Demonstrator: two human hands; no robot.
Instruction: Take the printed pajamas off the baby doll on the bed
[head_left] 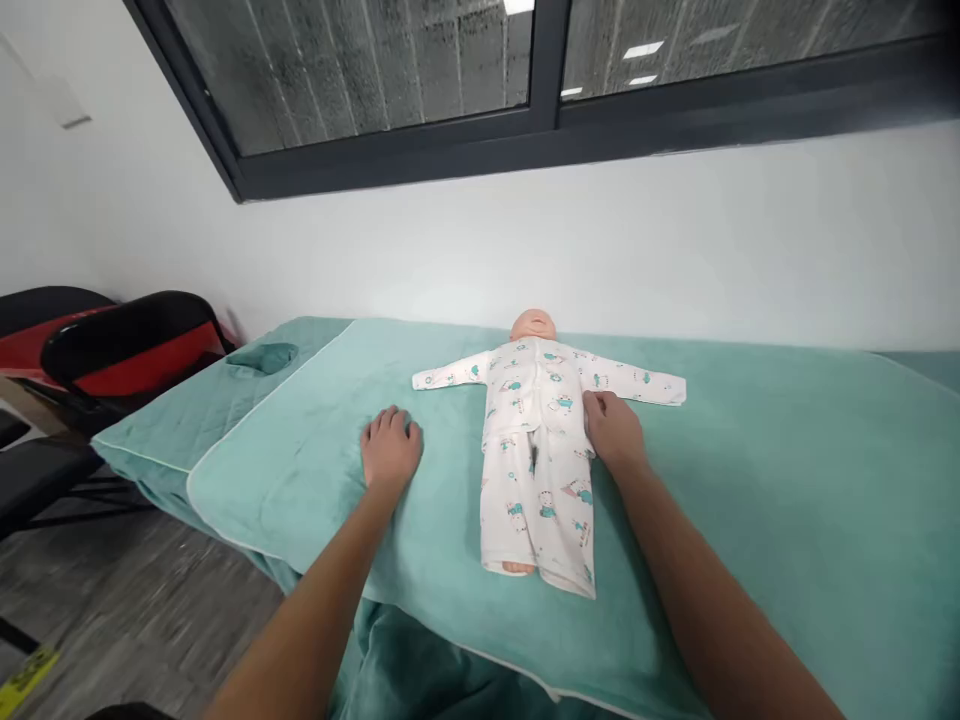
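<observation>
I see the clothed baby doll on its back, just right of frame centre. My left hand lies unclenched on the green bedcover; my right hand curls against the shirt, pinching or not, I can't tell.

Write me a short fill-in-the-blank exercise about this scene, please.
The left hand rests on the green cover, while the ____ hand is at the edge of the shirt.
The doll lies on its ____.
Its head points toward the white ____.
The chairs are black and ____.
Missing words: right; back; wall; red.
</observation>
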